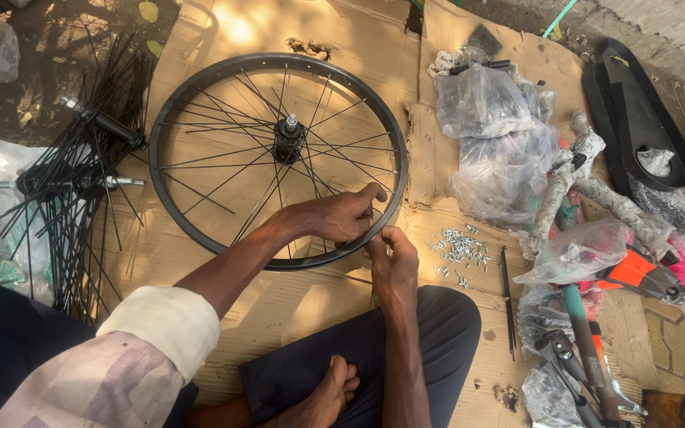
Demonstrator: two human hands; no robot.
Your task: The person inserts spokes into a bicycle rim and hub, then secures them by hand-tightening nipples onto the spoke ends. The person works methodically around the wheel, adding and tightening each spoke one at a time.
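Bicycle wheel (279,158) lies flat on cardboard (342,40), hub axle (290,123) pointing up at the camera; black rim, thin crossed spokes. Left hand (342,218) grips the near rim; right hand (392,257) pinches there.

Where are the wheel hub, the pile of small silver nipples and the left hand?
wheel hub (288,141), head view, on the hub's dark centre body.
silver nipples (460,247), head view, middle of the pile on the cardboard.
left hand (342,218), head view, back of the hand.
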